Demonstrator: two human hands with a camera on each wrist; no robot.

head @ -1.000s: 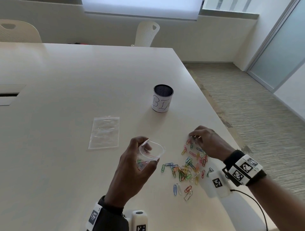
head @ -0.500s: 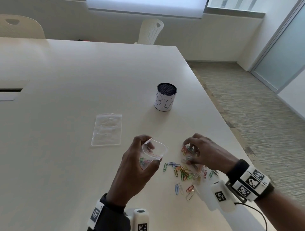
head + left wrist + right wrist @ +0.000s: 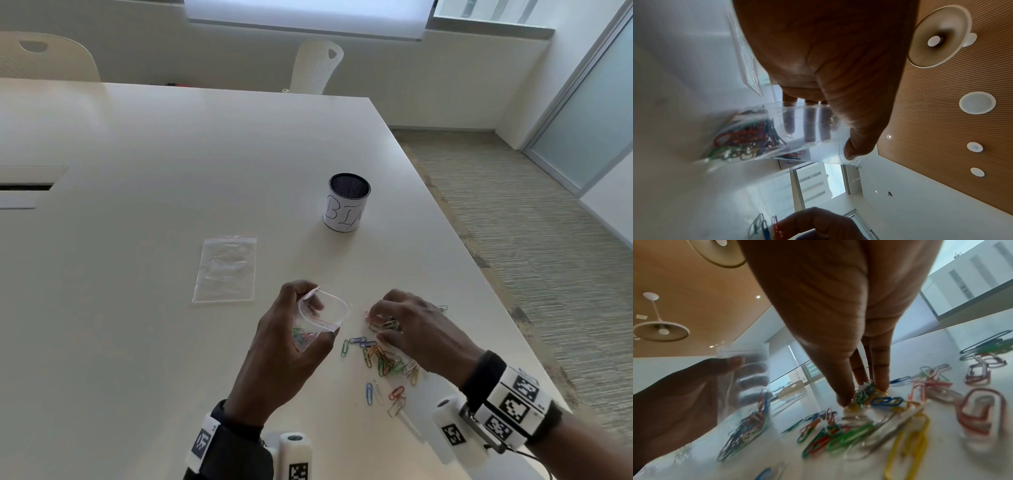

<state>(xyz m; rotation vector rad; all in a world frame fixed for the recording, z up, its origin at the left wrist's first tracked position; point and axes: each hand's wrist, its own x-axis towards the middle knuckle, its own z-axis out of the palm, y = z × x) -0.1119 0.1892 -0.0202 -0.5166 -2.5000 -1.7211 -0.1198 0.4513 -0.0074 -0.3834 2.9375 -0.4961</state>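
My left hand (image 3: 317,317) holds a small clear zip bag (image 3: 305,337) just above the table, thumb and fingers keeping its mouth wide. Several coloured paper clips (image 3: 744,142) lie in the bag's bottom. Just to its right, my right hand (image 3: 380,325) pinches a small bunch of clips (image 3: 865,393) between thumb and fingertips, low on the table. A loose pile of coloured paper clips (image 3: 387,365) spreads under and in front of that hand. In the right wrist view the bag (image 3: 748,418) hangs to the left of the pinching fingers (image 3: 880,379).
An empty clear zip bag (image 3: 226,269) lies flat to the left. A black mesh cup (image 3: 347,202) with a white label reading "BIN" stands farther back. The table's right edge (image 3: 479,274) runs close by. Two white chairs (image 3: 317,66) stand behind the table.
My right hand has slid from the far side of the pile leftward toward the bag, closing its fingers on a bunch of clips. The left hand and bag have hardly moved.
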